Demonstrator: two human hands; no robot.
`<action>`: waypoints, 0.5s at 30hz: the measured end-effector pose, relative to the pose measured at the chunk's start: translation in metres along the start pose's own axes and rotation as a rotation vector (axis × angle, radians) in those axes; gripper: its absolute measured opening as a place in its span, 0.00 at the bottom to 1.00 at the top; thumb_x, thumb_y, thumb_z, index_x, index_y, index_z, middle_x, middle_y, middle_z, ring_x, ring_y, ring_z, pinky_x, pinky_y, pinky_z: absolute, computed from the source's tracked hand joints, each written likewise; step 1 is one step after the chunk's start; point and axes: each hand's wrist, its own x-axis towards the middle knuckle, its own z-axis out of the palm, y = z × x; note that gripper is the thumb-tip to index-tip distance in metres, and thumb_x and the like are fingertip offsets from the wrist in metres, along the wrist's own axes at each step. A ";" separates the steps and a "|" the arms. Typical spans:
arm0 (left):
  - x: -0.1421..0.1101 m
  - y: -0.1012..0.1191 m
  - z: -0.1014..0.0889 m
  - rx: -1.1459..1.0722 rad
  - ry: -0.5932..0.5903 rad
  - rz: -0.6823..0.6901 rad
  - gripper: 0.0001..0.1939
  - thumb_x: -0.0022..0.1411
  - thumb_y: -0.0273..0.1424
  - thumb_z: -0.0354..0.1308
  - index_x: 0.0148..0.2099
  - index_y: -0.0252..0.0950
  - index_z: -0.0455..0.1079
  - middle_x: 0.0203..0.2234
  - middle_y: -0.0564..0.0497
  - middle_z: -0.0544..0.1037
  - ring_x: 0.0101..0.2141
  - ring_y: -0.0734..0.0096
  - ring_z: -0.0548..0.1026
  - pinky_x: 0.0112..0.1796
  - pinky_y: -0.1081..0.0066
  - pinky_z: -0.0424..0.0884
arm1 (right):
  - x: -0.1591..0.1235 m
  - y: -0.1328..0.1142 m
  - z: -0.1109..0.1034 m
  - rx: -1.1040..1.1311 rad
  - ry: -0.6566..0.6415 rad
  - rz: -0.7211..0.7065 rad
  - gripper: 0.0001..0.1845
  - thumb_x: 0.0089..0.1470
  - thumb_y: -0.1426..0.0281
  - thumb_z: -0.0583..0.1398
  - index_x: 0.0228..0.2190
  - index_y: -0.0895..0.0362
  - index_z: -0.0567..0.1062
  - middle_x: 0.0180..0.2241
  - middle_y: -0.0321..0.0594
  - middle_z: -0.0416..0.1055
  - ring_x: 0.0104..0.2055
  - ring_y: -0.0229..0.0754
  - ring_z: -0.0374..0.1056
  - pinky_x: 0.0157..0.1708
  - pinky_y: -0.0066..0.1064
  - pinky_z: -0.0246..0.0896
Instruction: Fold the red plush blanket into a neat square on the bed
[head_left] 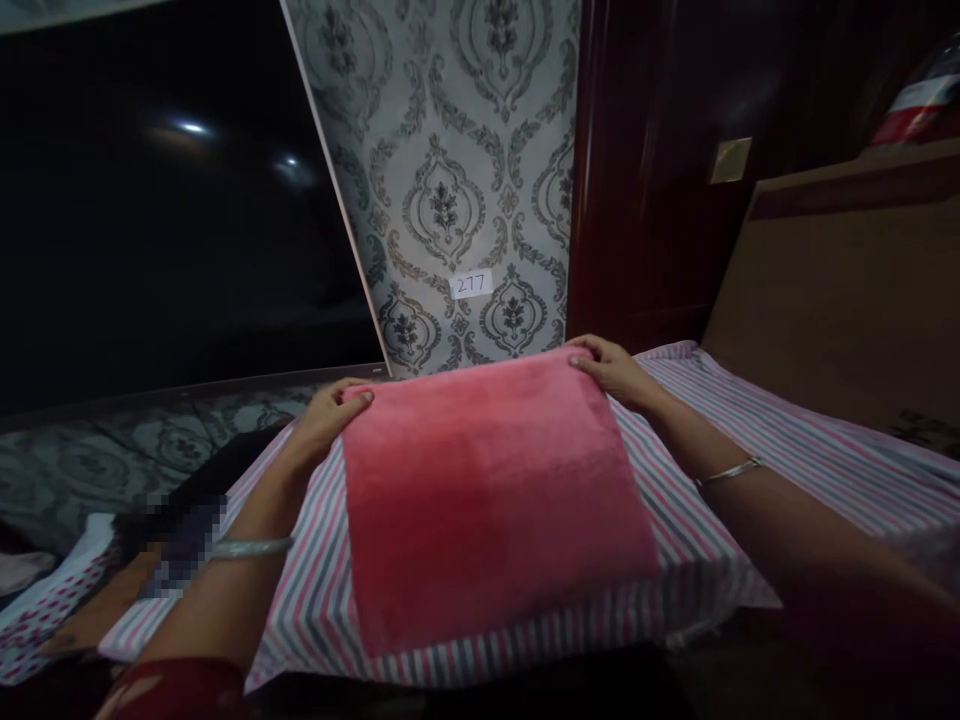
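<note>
A red and pink towel lies spread over a cloth with pink, white and grey stripes, its near edge hanging over the front. My left hand pinches the towel's far left corner, thumb on top. At the far right corner, my right hand grips the same towel, thumb on top and fingers behind the edge. Between the two hands the far edge runs fairly straight. The striped cloth covers a raised flat surface, and what lies beneath it is hidden.
A large dark screen stands at the left. Patterned wallpaper bears a paper label reading 277. To the right are a dark red wooden panel, a cardboard box and a bottle. Dotted fabric lies at lower left.
</note>
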 end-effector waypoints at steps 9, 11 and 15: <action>0.024 -0.090 0.076 -0.123 -0.097 -0.368 0.27 0.39 0.53 0.68 0.27 0.35 0.67 0.13 0.58 0.65 0.17 0.76 0.64 0.20 0.75 0.58 | -0.004 0.096 0.066 0.043 0.074 0.492 0.12 0.45 0.67 0.62 0.32 0.60 0.76 0.28 0.39 0.73 0.31 0.40 0.66 0.31 0.29 0.60; 0.025 -0.099 0.081 -0.109 -0.108 -0.413 0.28 0.43 0.56 0.65 0.29 0.35 0.68 0.13 0.58 0.65 0.17 0.74 0.65 0.20 0.74 0.59 | -0.007 0.108 0.072 0.052 0.078 0.531 0.13 0.49 0.64 0.60 0.34 0.59 0.75 0.29 0.40 0.73 0.32 0.40 0.67 0.32 0.28 0.60; 0.019 -0.118 0.079 -0.054 -0.139 -0.498 0.31 0.51 0.61 0.56 0.35 0.34 0.71 0.16 0.53 0.71 0.19 0.68 0.71 0.21 0.71 0.65 | -0.027 0.124 0.069 0.127 -0.044 0.619 0.23 0.58 0.53 0.53 0.41 0.59 0.73 0.26 0.38 0.71 0.26 0.37 0.65 0.27 0.27 0.59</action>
